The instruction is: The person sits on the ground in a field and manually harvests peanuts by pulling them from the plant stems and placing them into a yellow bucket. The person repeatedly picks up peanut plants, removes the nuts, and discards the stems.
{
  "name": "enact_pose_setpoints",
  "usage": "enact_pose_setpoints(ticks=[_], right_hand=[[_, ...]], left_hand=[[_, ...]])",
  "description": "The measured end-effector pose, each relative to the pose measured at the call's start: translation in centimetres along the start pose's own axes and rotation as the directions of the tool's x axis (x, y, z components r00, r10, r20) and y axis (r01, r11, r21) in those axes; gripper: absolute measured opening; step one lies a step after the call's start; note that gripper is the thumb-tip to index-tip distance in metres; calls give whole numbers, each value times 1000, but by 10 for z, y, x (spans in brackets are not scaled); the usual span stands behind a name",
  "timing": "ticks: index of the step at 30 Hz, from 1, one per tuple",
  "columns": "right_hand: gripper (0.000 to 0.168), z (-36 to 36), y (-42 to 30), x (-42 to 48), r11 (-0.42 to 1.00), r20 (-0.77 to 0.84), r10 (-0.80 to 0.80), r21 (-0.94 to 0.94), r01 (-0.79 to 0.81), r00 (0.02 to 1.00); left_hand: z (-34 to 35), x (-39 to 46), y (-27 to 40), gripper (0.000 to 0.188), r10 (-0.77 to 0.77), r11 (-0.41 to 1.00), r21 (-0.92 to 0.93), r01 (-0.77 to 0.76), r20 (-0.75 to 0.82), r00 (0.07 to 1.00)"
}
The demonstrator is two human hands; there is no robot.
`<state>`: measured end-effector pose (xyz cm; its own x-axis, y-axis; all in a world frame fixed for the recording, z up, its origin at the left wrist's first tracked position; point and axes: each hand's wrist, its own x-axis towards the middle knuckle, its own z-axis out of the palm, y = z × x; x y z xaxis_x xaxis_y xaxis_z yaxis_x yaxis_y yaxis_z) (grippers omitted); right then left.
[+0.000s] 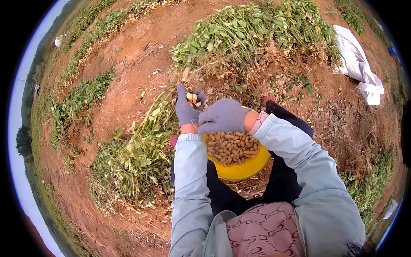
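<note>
Both hands wear grey knit gloves. My left hand is closed round several pale peanut pods, with thin roots and stems rising above its fingers. My right hand lies against the left one, palm down, near its wrist; its fingertips are hidden, and whether they grip anything cannot be seen. Beneath the right hand is a yellow basin that holds many unshelled peanuts. It sits between the person's legs, and the hands and sleeves cover its far part.
A large heap of pulled peanut plants lies ahead, another pile at the left. A white sack is spread on the reddish soil at the right. Rows of plants run farther left. A distant person appears at the far left.
</note>
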<state>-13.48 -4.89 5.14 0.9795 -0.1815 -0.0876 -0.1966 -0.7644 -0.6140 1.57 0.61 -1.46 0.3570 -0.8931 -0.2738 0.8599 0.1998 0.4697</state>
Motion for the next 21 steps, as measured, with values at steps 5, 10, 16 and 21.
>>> enact_pose_setpoints(ticks=[5,10,16,21], right_hand=[[45,-12,17,3,949,-323,301,200,-246,897],[52,13,26,30,855,-484,423,493,-161,765],[32,2,38,30,966,-460,168,254,-52,872],[28,-2,38,20,901,-320,183,433,-28,930]], left_hand=[[11,0,-16,51,142,987,102,-127,-161,977],[18,2,-32,46,81,980,193,-46,-179,980],[8,1,-21,45,24,999,-28,-25,-47,999],[21,-5,-26,22,92,989,135,-61,-231,969]])
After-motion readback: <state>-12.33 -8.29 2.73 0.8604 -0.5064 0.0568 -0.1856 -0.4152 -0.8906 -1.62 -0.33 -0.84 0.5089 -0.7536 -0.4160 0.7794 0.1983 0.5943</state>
